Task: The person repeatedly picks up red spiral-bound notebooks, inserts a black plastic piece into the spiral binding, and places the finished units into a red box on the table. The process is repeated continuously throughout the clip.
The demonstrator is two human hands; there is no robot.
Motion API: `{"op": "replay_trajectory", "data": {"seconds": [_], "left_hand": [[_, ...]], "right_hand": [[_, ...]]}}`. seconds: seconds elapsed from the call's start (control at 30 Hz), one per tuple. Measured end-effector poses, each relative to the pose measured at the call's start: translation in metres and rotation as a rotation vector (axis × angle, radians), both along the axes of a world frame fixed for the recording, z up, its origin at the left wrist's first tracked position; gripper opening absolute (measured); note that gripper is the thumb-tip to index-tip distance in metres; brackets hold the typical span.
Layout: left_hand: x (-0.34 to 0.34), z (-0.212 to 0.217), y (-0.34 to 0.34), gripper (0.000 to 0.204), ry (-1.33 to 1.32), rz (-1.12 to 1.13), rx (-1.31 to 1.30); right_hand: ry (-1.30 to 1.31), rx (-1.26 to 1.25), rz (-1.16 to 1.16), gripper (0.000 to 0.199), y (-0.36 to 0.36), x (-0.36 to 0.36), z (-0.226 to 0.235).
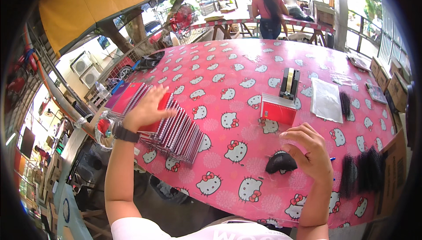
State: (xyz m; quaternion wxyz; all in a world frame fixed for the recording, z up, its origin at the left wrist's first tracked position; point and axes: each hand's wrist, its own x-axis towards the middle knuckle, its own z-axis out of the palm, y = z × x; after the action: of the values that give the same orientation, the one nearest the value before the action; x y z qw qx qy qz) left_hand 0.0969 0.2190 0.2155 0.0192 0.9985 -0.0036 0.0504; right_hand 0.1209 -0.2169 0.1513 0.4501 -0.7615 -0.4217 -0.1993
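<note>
Fingers spread, my left hand (151, 108) reaches over a row of spiral notebooks (178, 136) at the left of the table; whether it touches the red cover beneath it I cannot tell. My right hand (310, 150) hovers over the table with fingers bent and thumb apart, nothing visible in it. Just beyond it lies a small stack of red spiral notebooks (278, 110), against a black tape dispenser (290, 84). A black curved object (281, 163) rests on the table beside my right hand. More red and purple notebooks (125, 97) lie at the far left.
Clear plastic sleeves (326, 100) lie to the right. Black spiral binding coils (362, 169) and cardboard boxes (391, 169) line the right edge. A black plastic bag (149, 60) lies on the far left corner. Two or more people (268, 9) are near another table at the back.
</note>
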Motion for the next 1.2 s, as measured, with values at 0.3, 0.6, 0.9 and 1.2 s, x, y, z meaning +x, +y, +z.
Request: {"op": "replay_trajectory", "data": {"seconds": [0.3, 0.6, 0.9, 1.2], "left_hand": [[-0.013, 0.006, -0.029, 0.099, -0.145, 0.003, 0.150], [0.125, -0.116, -0.234, 0.022, -0.610, -0.710, -0.208], [0.207, -0.197, -0.266, 0.025, -0.526, -0.626, -0.244], [0.207, -0.191, -0.257, 0.017, -0.378, -0.476, -0.319]], "right_hand": [[-0.155, 0.228, -0.065, 0.018, -0.033, 0.001, 0.010], [-0.245, 0.713, -0.193, 0.015, -0.072, 0.003, 0.010], [-0.206, 0.879, -0.210, 0.015, -0.099, 0.012, 0.009], [0.288, 0.443, -0.282, 0.022, -0.046, 0.042, -0.031]]}}
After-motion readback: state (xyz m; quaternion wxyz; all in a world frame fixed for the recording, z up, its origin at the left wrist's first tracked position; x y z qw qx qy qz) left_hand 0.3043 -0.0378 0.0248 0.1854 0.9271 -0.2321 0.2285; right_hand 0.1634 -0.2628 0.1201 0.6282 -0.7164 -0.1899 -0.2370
